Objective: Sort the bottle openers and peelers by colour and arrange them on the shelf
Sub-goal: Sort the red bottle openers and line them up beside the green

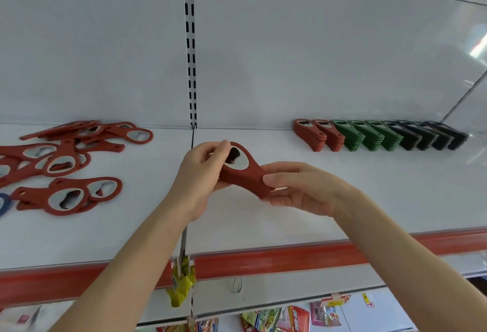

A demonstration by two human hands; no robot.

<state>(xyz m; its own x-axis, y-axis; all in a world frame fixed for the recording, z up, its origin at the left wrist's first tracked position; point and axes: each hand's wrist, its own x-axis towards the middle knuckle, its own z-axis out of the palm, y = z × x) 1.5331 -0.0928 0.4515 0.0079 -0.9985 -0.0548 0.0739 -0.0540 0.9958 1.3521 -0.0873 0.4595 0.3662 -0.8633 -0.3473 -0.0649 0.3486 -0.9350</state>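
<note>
Left hand: bare, we note — slim fingers, and a thumbnail that looks short and plain (it is a little blurred there).
Right hand: bare too; long, slender fingers with smooth knuckles.
Left forearm: uncovered from the wrist to the lower edge of the view, narrow at the wrist and broadening toward the elbow.
Right forearm: uncovered in the same way — we follow bare skin to the lower right corner.
Clothing: we cannot tell what is worn; only the uncovered arms and hands show.
</note>
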